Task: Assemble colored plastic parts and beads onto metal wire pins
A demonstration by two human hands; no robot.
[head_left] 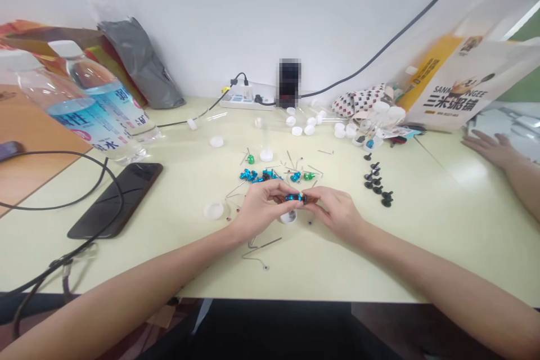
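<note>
Pinching a small blue piece (294, 197) between thumb and fingers, we hold it with our left hand (258, 208) above the near middle of the table (422, 236). Our right hand (340, 214) closes its fingertips on the dark end (304, 198) at the right of the piece; whether that end is a separate part, we cannot tell. Just below our fingers sits a small white cup (288, 217) with something dark in it.

The hold looks narrow, so uneven pressure from the two hands could make the piece slip. It could drop into the cup or knock it over, spilling what is inside. A fallen piece could also get lost among the similar blue parts (248, 175) and the green part (309, 176) just beyond our hands. Thin bent metal rods (270, 243) lie scattered around; a dragging wrist or sleeveless forearm could sweep some aside or tangle them. The small black pieces (377, 181) to the right look likely to roll if our right arm swings wide.

On the left, a cable (121, 197) loops across the phone (116, 199); a tug on it could shift the phone. At the far right rests another person's hand (491, 149), well apart from ours.
</note>
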